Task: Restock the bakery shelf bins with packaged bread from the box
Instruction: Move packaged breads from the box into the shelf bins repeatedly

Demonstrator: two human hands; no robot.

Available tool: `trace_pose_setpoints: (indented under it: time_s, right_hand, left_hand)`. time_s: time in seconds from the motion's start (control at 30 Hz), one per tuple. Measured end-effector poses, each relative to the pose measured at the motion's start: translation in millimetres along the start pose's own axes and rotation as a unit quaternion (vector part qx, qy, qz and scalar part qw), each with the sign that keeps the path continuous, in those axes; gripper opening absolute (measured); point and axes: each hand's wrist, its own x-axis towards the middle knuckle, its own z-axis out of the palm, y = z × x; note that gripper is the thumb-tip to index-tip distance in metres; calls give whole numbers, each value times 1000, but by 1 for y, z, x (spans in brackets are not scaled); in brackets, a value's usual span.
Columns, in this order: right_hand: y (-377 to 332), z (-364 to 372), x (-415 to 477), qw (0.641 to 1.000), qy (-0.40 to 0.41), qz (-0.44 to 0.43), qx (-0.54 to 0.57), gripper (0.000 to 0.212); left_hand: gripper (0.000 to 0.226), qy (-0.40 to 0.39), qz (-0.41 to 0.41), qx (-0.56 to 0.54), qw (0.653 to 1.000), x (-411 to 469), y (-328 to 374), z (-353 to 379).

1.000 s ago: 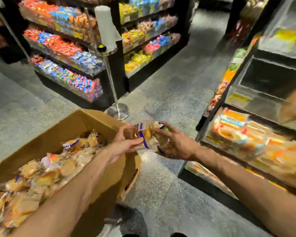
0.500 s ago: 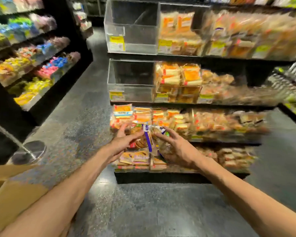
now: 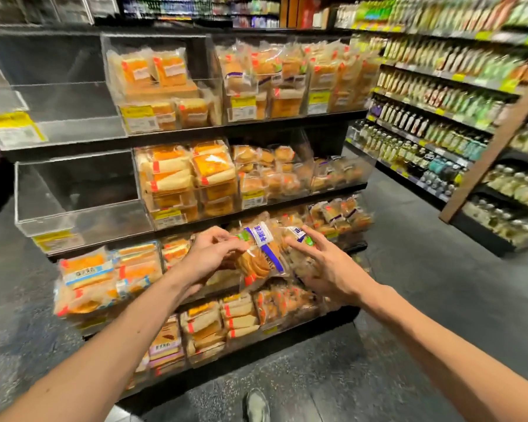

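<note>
— Closer than half a second ago; the bakery shelf [image 3: 180,134] now fills the view, the cardboard box has slipped out at the lower left, and both hands have stayed together on the bread.

— What does each hand hold?

— The left hand [image 3: 211,257] curls round a striped packet [image 3: 261,257] of round, browned slices; the right hand [image 3: 326,269] clasps a second packet [image 3: 297,232], thumb laid over it and fingers spread; the two packets touch, held in the air just in front of the third tier from the top.

— Can any writing be read?

— Hardly; the striped packet bears a blue band with white characters, too blurred to read; the second packet shows a white-and-blue label with a green patch beside it; a yellow price tag [image 3: 16,126] on a bin front carries print I cannot make out.

— And round about?

— A clear bin [image 3: 73,214] stands at the left of the second tier; just beside it sit orange-labelled loaves [image 3: 183,178]; bottle shelves [image 3: 424,123] run along the right; a shoe [image 3: 256,406] rests on the dark floor below.
</note>
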Motion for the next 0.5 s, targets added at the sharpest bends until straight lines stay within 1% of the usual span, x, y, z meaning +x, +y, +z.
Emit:
trace_pose_setpoints:
  time_s: [0.1, 0.23, 0.33, 0.43, 0.5]
  right_hand:
    - [52, -12, 20, 1000, 5, 16, -17, 88]
    - [118, -45, 56, 998, 23, 55, -27, 82]
    - [165, -68, 82, 995, 19, 85, -41, 81]
    - [213, -87, 101, 993, 18, 105, -43, 84]
    - [241, -95, 107, 992, 16, 118, -39, 83]
  left_hand:
    - [28, -12, 2, -13, 1000, 54, 9, 31]
    - [32, -42, -17, -38, 998, 135, 33, 82]
    - [40, -72, -47, -60, 994, 187, 53, 115]
    - [52, -99, -54, -79, 990, 236, 70, 147]
    - [54, -108, -48, -82, 990, 261, 79, 169]
